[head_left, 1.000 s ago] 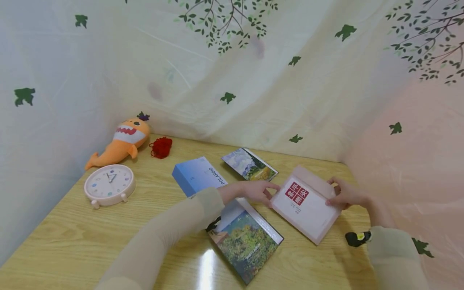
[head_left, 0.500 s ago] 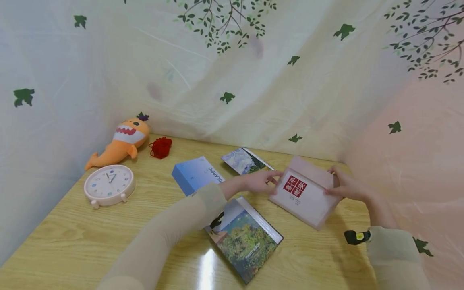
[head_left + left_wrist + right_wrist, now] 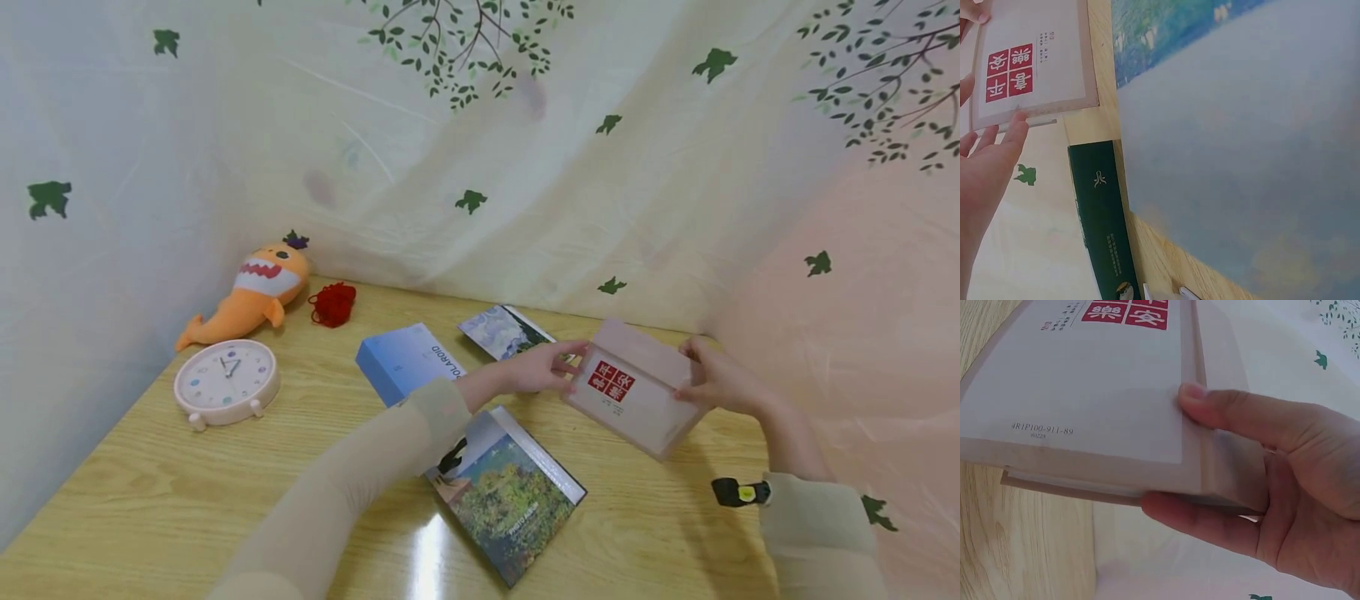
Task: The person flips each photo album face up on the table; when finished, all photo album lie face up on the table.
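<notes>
A pale pink photo album [image 3: 643, 408] with red squares of white characters is tilted at the right of the table. My right hand [image 3: 722, 377] grips its right edge. In the right wrist view the thumb lies over the front of the album [image 3: 1104, 400] and a finger runs beneath it. My left hand [image 3: 538, 367] is at the opposite edge with fingers spread. The left wrist view has its fingertips right at the border of the album [image 3: 1066, 62], rather straight. A photo album with a garden painting [image 3: 510, 508] lies nearer me.
A blue Polaroid box [image 3: 408, 362] and a landscape-painted album [image 3: 498, 333] lie behind my left forearm. Farther left are a pink alarm clock [image 3: 227, 379], an orange shark plush [image 3: 262, 283] and red yarn [image 3: 333, 304]. A printed curtain [image 3: 525, 208] hangs behind the table.
The pink album has shifted away from me and tipped up from the table. My left hand has moved along with it, slightly farther back, and its fingers are more spread.
</notes>
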Motion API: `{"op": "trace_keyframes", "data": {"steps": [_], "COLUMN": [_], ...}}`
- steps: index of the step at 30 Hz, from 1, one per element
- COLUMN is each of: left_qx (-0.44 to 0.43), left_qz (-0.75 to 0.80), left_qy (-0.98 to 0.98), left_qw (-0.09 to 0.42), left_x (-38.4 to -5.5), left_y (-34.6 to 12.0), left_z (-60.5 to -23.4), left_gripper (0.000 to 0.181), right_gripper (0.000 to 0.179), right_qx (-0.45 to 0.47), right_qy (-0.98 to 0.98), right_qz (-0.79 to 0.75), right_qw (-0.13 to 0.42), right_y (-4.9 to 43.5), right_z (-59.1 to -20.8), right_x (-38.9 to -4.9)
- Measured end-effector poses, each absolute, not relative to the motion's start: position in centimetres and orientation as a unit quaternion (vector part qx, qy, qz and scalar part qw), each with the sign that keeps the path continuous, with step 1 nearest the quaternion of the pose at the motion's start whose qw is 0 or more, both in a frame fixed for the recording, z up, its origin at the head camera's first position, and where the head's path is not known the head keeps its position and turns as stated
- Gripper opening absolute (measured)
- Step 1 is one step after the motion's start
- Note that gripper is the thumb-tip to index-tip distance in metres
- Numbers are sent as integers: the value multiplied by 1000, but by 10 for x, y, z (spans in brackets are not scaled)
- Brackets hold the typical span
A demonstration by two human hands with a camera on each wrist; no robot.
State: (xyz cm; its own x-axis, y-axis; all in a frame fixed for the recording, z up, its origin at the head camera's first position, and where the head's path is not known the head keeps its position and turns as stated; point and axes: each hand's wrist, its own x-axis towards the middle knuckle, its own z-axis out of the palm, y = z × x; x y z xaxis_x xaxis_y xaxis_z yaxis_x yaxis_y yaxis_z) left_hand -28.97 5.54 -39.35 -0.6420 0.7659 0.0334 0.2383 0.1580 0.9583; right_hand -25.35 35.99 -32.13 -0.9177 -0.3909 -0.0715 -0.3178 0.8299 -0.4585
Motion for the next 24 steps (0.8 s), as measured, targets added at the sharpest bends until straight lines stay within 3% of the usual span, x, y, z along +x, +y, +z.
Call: {"op": "trace_keyframes", "data": {"steps": [9, 16, 24], "left_qx": [342, 315, 311], "left_qz": [572, 576, 519], "left_qy": [710, 736, 788], "left_qw": [229, 164, 114], "left_x": [-288, -289, -287], "left_y": [52, 54, 53], "left_z": [-394, -398, -396], "left_gripper": [70, 56, 60], "right_gripper": [58, 50, 47], "right_qx": [-184, -213, -237], "right_qy": [920, 900, 884], "right_qz": [-308, -329, -320], "right_qw": [155, 191, 243], "right_y": [360, 359, 354], "right_z": [-319, -323, -327], "right_x": [-245, -242, -241]}}
